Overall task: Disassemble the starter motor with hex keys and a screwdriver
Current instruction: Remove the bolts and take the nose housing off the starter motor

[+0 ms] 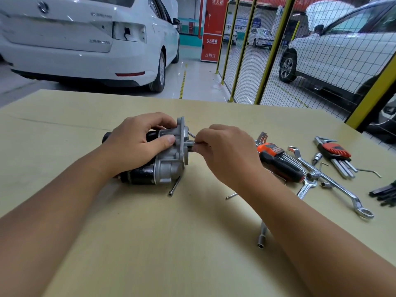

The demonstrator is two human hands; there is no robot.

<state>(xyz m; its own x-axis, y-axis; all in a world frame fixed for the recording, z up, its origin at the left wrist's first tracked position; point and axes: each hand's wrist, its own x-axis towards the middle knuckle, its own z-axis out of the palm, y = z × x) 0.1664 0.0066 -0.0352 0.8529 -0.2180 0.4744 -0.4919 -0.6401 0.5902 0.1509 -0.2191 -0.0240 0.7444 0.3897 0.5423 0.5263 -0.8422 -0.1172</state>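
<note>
The starter motor lies on its side on the tan table, its black cylindrical bodies under the left hand and its silver cast housing facing the right hand. The left hand grasps the motor from above: the fingers curl over the far side of the housing and the thumb presses flat on the near side of the silver casting. The right hand's fingertips are pinched together on a thin metal tool, which seems to be a hex key, at the flange face; the tool's tip end is mostly hidden by the fingers, so what it engages cannot be told.

Just below the left thumb, beside the housing's near edge, a slim socket extension lies on the table, touching or nearly touching the motor. Below the right hand's fingers a small bit lies apart, and nearer the person a long socket sits beside the right forearm.

Beyond the right hand's knuckles lie a screwdriver with a black and orange handle, an orange-holdered hex key set, a ring spanner, and further out a red-holdered hex key set.
</note>
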